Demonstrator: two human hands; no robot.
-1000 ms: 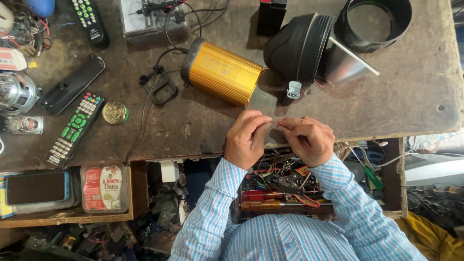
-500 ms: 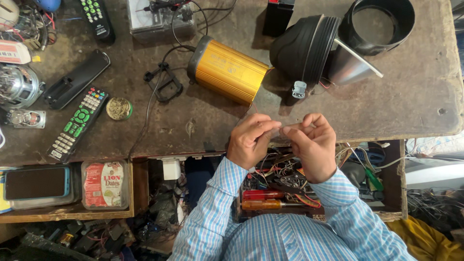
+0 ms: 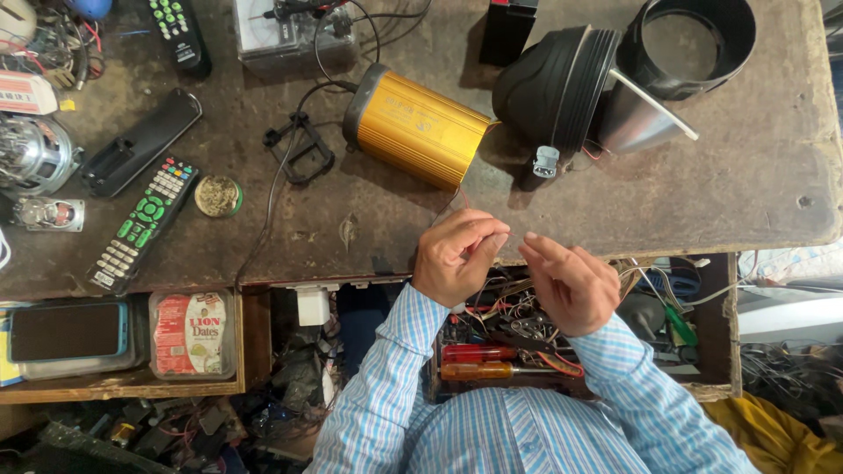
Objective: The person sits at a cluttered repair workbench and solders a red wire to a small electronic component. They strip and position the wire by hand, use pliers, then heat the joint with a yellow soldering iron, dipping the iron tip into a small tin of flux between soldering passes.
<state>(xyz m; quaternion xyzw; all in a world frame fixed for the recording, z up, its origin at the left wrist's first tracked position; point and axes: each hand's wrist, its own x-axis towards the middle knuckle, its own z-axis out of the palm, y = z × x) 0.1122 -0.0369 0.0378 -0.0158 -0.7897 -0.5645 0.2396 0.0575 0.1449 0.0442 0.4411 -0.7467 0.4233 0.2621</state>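
Open drawer (image 3: pixel 716 351) of tools lying nearest, left hand (image 3: pixel 457 254) and right hand (image 3: pixel 566 281) pinching together on a thin wire (image 3: pixel 514 239) at the counter (image 3: pixel 746 184) edge, gold metal box (image 3: pixel 417 127) sitting beyond.

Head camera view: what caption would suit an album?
Left hand and right hand pinch a thin wire beside a gold metal box.

The metal cylinder (image 3: pixel 416 128) lies on the workbench (image 3: pixel 702 193), left of the lamp housing (image 3: pixel 562 92); remote (image 3: pixel 143 223) far left, drawer (image 3: pixel 562 338) below.
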